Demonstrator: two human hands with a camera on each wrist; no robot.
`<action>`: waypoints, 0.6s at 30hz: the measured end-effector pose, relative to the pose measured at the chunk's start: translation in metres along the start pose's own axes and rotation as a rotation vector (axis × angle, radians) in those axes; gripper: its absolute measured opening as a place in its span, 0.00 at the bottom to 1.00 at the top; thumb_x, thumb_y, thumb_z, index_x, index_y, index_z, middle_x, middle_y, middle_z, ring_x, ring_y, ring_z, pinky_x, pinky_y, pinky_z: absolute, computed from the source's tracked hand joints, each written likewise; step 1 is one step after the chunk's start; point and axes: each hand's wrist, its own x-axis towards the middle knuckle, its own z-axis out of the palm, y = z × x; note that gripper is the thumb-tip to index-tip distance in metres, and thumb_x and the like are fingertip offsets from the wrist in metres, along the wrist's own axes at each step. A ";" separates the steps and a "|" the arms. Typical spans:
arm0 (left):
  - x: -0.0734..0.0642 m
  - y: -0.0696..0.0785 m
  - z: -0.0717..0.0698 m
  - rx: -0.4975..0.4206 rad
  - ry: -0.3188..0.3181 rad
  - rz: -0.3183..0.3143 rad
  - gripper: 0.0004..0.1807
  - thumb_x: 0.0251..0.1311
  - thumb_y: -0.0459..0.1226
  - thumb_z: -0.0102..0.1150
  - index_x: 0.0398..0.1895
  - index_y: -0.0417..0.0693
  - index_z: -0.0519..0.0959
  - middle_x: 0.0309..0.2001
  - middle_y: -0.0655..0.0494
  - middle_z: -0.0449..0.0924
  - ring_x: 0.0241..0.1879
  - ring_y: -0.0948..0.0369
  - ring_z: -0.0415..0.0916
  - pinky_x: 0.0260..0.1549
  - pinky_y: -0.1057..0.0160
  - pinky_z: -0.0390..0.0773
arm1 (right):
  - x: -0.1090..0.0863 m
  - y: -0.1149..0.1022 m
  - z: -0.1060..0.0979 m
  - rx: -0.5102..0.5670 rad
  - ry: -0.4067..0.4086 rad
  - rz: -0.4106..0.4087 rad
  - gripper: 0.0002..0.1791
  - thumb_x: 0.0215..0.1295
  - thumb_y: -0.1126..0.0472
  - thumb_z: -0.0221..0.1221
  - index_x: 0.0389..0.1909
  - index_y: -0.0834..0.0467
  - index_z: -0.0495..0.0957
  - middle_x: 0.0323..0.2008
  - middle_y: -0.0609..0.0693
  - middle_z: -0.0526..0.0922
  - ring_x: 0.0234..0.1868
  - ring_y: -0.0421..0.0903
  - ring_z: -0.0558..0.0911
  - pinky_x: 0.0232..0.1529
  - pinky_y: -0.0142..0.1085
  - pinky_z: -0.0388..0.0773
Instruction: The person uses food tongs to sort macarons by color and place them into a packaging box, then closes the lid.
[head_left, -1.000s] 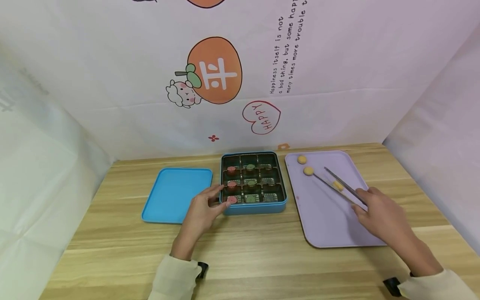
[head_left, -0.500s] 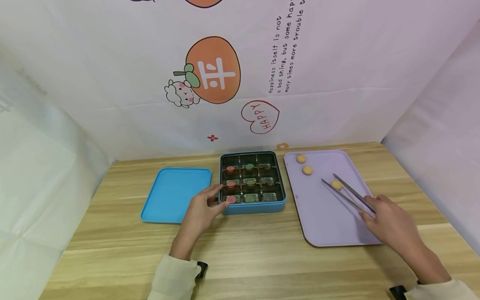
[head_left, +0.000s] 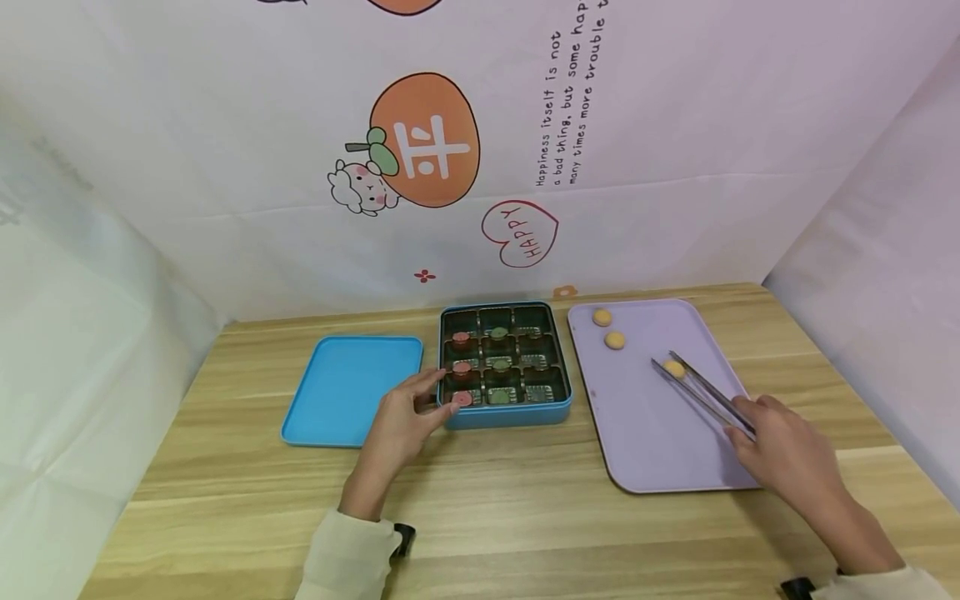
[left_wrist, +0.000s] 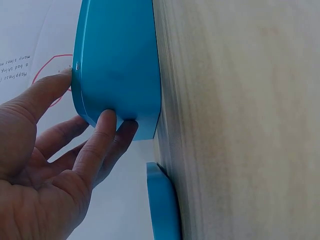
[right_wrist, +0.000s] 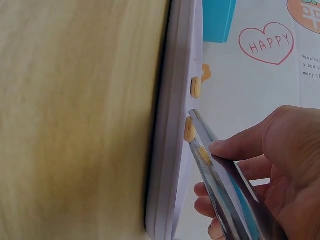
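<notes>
My right hand (head_left: 783,442) holds a long pair of metal tweezers (head_left: 701,400), thumb on one side and fingers on the other. The tweezers' spread tips straddle a small round yellow sandwich cookie (head_left: 674,368) on the lilac tray (head_left: 645,442). Two more yellow cookies, an upper one (head_left: 602,317) and a lower one (head_left: 615,340), lie toward the tray's far left corner. My left hand (head_left: 405,421) rests its fingertips on the near left corner of a blue box (head_left: 510,416). Inside the box, a dark divided insert bears pink pieces (head_left: 462,367) in the left column and green pieces (head_left: 500,365) in the middle one.
A blue lid (head_left: 352,392) lies flat on the wooden table (head_left: 487,500), left of the box and partly behind my left hand. Behind the table stands a white printed cloth (head_left: 300,250), close to the back edges of box and tray.
The right hand has drawn the tweezers back to the right, from beside the lower left cookie to the cookie on the right. The left hand has kept its place at the box corner.
</notes>
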 end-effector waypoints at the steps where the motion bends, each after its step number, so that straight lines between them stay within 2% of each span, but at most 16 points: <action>1: 0.000 0.000 0.000 -0.001 0.000 -0.001 0.33 0.65 0.37 0.72 0.74 0.44 0.74 0.77 0.46 0.69 0.65 0.48 0.80 0.54 0.52 0.87 | 0.000 0.000 0.000 0.001 0.003 -0.001 0.20 0.57 0.67 0.68 0.49 0.72 0.80 0.34 0.68 0.80 0.26 0.61 0.80 0.21 0.58 0.76; 4: 0.000 -0.001 0.000 -0.001 0.000 0.002 0.33 0.66 0.37 0.72 0.74 0.44 0.74 0.77 0.46 0.69 0.65 0.47 0.80 0.53 0.53 0.87 | 0.001 0.000 0.000 0.002 0.010 -0.003 0.21 0.57 0.67 0.69 0.51 0.73 0.80 0.36 0.70 0.80 0.28 0.64 0.81 0.22 0.59 0.76; 11: 0.001 -0.001 0.000 -0.015 -0.002 0.003 0.33 0.66 0.36 0.72 0.74 0.43 0.74 0.77 0.45 0.69 0.63 0.48 0.81 0.51 0.55 0.88 | 0.005 -0.006 -0.003 0.019 -0.002 0.004 0.24 0.60 0.67 0.69 0.54 0.76 0.79 0.41 0.74 0.80 0.28 0.62 0.81 0.22 0.57 0.76; 18: 0.000 0.000 0.000 -0.002 -0.002 -0.002 0.33 0.66 0.36 0.72 0.74 0.44 0.74 0.77 0.46 0.69 0.65 0.47 0.80 0.53 0.53 0.87 | 0.006 -0.022 -0.005 0.022 0.045 -0.042 0.23 0.58 0.67 0.70 0.53 0.74 0.81 0.37 0.71 0.81 0.25 0.57 0.79 0.19 0.52 0.74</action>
